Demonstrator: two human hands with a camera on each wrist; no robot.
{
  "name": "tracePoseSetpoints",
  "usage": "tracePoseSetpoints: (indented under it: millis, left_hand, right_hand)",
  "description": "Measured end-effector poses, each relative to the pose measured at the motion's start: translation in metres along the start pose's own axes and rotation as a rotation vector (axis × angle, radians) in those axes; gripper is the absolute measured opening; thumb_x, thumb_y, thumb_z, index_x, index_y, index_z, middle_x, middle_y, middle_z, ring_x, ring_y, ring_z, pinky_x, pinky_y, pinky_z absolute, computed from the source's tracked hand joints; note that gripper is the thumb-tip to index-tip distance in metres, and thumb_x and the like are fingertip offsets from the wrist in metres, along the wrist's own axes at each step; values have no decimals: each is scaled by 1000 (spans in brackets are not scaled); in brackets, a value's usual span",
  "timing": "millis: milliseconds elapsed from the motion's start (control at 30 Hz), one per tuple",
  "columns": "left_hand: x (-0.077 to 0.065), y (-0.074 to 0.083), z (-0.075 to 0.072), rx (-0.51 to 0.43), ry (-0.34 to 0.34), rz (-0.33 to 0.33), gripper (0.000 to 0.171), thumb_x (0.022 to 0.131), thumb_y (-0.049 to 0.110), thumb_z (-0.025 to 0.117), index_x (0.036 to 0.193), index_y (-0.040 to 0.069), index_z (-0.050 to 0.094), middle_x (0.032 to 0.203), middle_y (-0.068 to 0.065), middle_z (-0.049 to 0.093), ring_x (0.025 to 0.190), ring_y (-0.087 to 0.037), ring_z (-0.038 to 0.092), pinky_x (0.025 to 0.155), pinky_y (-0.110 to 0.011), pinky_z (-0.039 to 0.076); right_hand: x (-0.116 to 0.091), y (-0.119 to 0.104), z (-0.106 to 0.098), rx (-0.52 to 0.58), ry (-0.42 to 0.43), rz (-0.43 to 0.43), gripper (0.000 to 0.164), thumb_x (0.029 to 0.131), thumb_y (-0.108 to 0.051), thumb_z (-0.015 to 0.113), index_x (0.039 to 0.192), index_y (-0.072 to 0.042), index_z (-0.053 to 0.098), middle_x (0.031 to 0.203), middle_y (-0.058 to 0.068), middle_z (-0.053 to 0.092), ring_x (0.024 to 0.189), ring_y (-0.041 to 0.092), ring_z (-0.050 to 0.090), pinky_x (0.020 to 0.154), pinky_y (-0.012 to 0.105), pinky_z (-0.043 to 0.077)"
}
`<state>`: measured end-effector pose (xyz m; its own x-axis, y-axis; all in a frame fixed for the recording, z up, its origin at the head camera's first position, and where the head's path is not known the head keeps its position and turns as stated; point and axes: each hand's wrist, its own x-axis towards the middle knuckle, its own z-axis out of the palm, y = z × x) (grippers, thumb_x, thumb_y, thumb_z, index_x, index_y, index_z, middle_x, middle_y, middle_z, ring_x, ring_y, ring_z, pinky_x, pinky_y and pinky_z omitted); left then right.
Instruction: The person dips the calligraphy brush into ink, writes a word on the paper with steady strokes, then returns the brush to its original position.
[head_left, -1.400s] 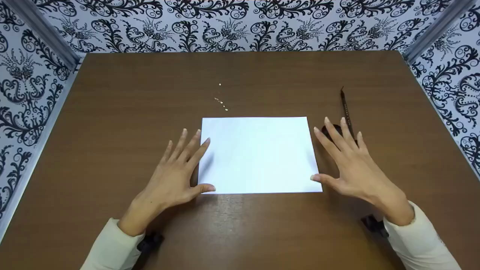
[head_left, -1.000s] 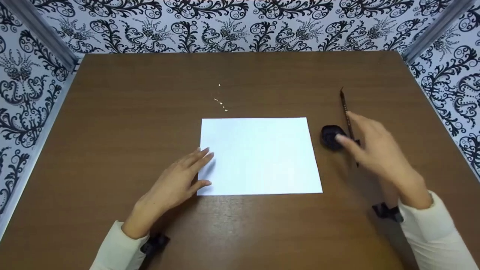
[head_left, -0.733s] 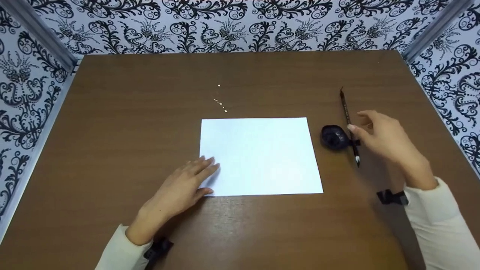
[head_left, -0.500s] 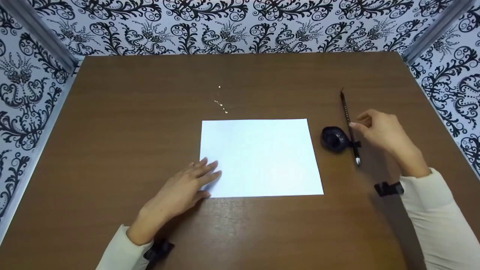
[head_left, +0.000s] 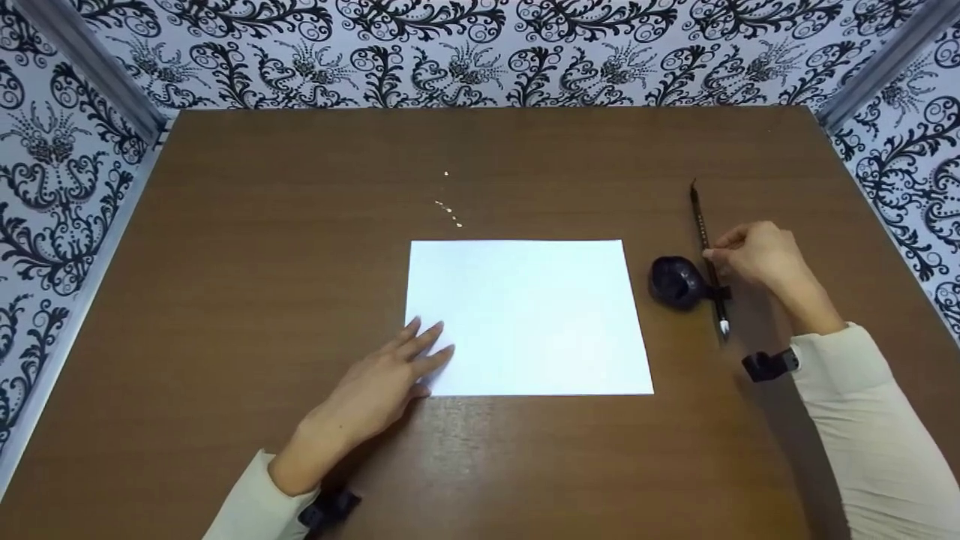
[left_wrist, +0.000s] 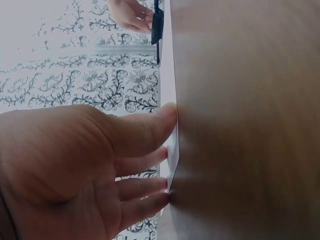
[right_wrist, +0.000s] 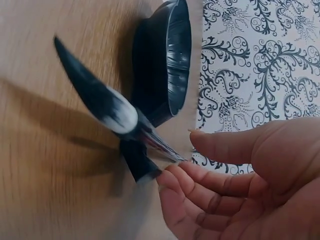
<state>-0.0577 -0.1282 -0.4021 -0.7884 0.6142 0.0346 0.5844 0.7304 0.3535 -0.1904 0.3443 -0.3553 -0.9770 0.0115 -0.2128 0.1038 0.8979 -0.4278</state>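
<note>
A white sheet of paper (head_left: 532,315) lies on the brown table. My left hand (head_left: 379,386) rests on its lower left corner with spread fingers; in the left wrist view the thumb (left_wrist: 147,132) is at the paper's near edge. To the right, a dark paintbrush (head_left: 700,221) lies across the short handle of a small dark dish (head_left: 675,281). My right hand (head_left: 761,255) has its thumb and curled fingertips round the middle of the brush handle. In the right wrist view the brush's black bristles (right_wrist: 82,82) with a white base point towards the camera, off the table.
Several small pale flecks (head_left: 450,214) lie on the table (head_left: 285,225) beyond the paper. Walls with black and white scroll pattern (head_left: 465,60) enclose the back and sides. Black camera mounts (head_left: 769,366) sit at both wrists.
My right hand has gone from beside the paper's right edge to the brush handle, its fingers curling in. The left hand has slid down to the paper's lower left corner.
</note>
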Motion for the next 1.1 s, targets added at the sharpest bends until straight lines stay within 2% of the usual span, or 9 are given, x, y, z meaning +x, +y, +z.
tracePoseSetpoints:
  millis: [133, 233, 367, 500, 567, 700, 833, 967, 1100]
  left_hand:
    - [1, 4, 2, -10, 12, -31, 49, 88, 5, 67, 135, 9, 55, 147, -16, 39, 134, -39, 33, 77, -44, 56]
    - [1, 6, 2, -6, 22, -54, 49, 88, 5, 67, 135, 10, 55, 146, -13, 40, 134, -37, 34, 66, -37, 57]
    - [0, 8, 4, -6, 34, -78, 49, 88, 5, 66, 135, 13, 56, 146, -10, 41, 134, -36, 35, 47, -27, 47]
    - [0, 9, 5, -15, 46, -83, 49, 88, 4, 66, 135, 13, 56, 146, -10, 42, 134, -36, 35, 43, -23, 41]
    - [0, 9, 5, -6, 46, -77, 49, 88, 4, 66, 135, 13, 56, 146, -10, 42, 134, -36, 35, 45, -23, 44]
    - [-1, 9, 6, 17, 38, -64, 51, 87, 4, 67, 136, 13, 55, 146, -12, 41, 134, -38, 35, 61, -32, 55]
    - [-2, 9, 6, 19, 36, -62, 49, 89, 5, 65, 136, 13, 55, 146, -12, 41, 135, -38, 34, 68, -42, 56]
    - [-1, 8, 7, 16, 35, -59, 47, 91, 6, 63, 137, 13, 54, 147, -12, 41, 135, -37, 34, 73, -47, 55]
    - [-2, 6, 5, 20, 34, -53, 48, 91, 8, 63, 137, 13, 53, 147, -12, 40, 134, -37, 34, 82, -55, 52]
  right_hand:
    - [5, 0, 3, 18, -15, 41, 44, 92, -30, 64, 112, 10, 60, 92, 21, 69, 84, 38, 63, 70, 47, 51]
    - [7, 0, 5, 22, -9, 58, 41, 91, -26, 66, 111, 10, 60, 98, 26, 66, 80, 32, 65, 65, 38, 53]
    - [10, 0, 8, 53, -17, 78, 37, 90, -20, 66, 110, 11, 59, 102, 31, 62, 65, 19, 66, 55, 26, 53]
    - [12, 0, 11, 69, -31, 94, 35, 91, -17, 65, 111, 11, 58, 101, 30, 63, 58, 10, 62, 51, 23, 52]
    - [12, 0, 12, 64, -30, 91, 35, 91, -17, 65, 110, 11, 59, 98, 27, 64, 57, 8, 61, 51, 23, 52]
    - [12, -1, 13, 52, -20, 78, 34, 90, -18, 66, 110, 10, 61, 96, 24, 67, 55, 8, 59, 49, 23, 50]
    - [9, -1, 8, 70, 15, 72, 35, 89, -15, 66, 113, 10, 59, 97, 25, 67, 56, 13, 62, 49, 24, 51]
    - [1, -10, -9, 73, 131, 35, 35, 89, -12, 64, 116, 9, 57, 100, 26, 67, 60, 21, 67, 49, 22, 49]
    - [-12, -26, -25, 73, 278, -26, 39, 92, -18, 63, 121, 7, 56, 104, 27, 65, 61, 2, 59, 51, 12, 43]
